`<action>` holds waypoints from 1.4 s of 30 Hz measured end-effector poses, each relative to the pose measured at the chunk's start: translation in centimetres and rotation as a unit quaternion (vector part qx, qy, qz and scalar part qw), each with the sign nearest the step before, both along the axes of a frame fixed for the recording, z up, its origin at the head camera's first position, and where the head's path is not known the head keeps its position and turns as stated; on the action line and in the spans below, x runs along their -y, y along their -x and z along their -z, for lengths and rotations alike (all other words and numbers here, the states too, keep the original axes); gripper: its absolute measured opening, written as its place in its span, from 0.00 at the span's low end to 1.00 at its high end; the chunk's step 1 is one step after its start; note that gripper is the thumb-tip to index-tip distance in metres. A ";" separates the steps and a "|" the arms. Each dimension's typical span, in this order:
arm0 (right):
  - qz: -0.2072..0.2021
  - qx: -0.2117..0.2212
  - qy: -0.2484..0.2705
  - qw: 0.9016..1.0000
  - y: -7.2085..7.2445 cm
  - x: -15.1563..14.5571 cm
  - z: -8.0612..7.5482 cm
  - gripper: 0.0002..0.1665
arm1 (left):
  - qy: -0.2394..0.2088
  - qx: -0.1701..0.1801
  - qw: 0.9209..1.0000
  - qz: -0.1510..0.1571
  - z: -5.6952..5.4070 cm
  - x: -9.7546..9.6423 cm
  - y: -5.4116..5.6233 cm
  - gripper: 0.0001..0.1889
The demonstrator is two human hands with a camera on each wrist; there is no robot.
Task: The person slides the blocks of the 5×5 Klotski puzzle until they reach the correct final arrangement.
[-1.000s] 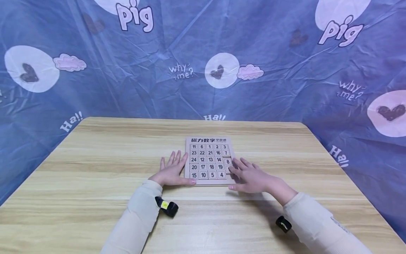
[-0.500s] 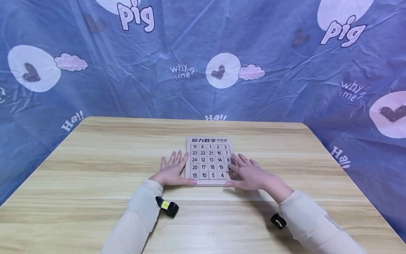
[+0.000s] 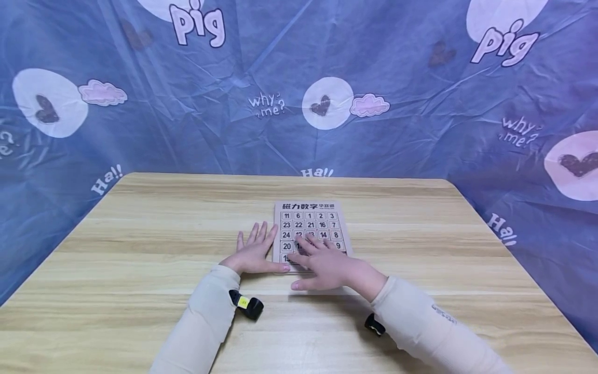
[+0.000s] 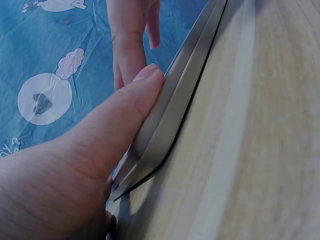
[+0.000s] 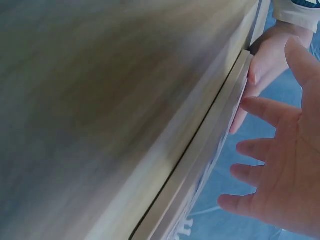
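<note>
A pale number sliding puzzle [image 3: 309, 225] with square numbered tiles lies flat on the table. My left hand [image 3: 252, 257] rests at its near left corner, fingers spread. Its index finger lies along the left side, and the thumb [image 4: 132, 97] presses on the front rim in the left wrist view. Over the lower rows spreads my right hand [image 3: 329, 267], its fingertips on or close above the tiles. That hand hides most of the bottom row and part of the row above. Tile 9 [image 3: 338, 245] shows at the right side. In the right wrist view the right fingers [image 5: 252, 148] are straight and apart.
The wooden table [image 3: 163, 223] has its far edge against a blue printed curtain [image 3: 224, 135]. Black wrist cameras [image 3: 252, 308] sit on both pale sleeves [image 3: 201, 311].
My right hand has moved left from the puzzle's right side onto its lower rows. Tile 9 is now uncovered, and the bottom tiles are covered. The left hand has stayed in place.
</note>
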State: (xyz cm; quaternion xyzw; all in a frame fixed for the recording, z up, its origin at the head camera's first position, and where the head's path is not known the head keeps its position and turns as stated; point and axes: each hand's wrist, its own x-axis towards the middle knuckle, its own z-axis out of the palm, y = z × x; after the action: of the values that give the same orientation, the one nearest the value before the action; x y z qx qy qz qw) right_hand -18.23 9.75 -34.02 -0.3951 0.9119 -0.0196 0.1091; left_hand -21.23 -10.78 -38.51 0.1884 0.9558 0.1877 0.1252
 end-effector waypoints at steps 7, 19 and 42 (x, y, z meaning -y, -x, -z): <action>-0.004 0.006 -0.008 1.000 -0.1 0.5 0.1 0.40 | 0.000 0.000 1.000 0.000 -0.1 0.0 -0.1 0.57; 0.006 0.006 -0.008 1.000 -0.1 -0.7 0.6 0.38 | -0.004 0.000 1.000 -0.002 -0.1 0.0 -0.2 0.57; 0.008 0.000 0.015 1.000 0.2 -2.2 0.5 0.39 | -0.008 0.001 1.000 -0.003 -0.1 -0.1 -0.1 0.57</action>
State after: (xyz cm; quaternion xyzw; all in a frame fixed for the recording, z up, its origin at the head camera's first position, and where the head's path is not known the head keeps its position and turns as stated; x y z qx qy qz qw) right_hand -18.39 11.94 -34.52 -0.3896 0.9146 -0.0344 0.1025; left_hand -21.13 -10.71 -38.38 0.1859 0.9548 0.1956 0.1244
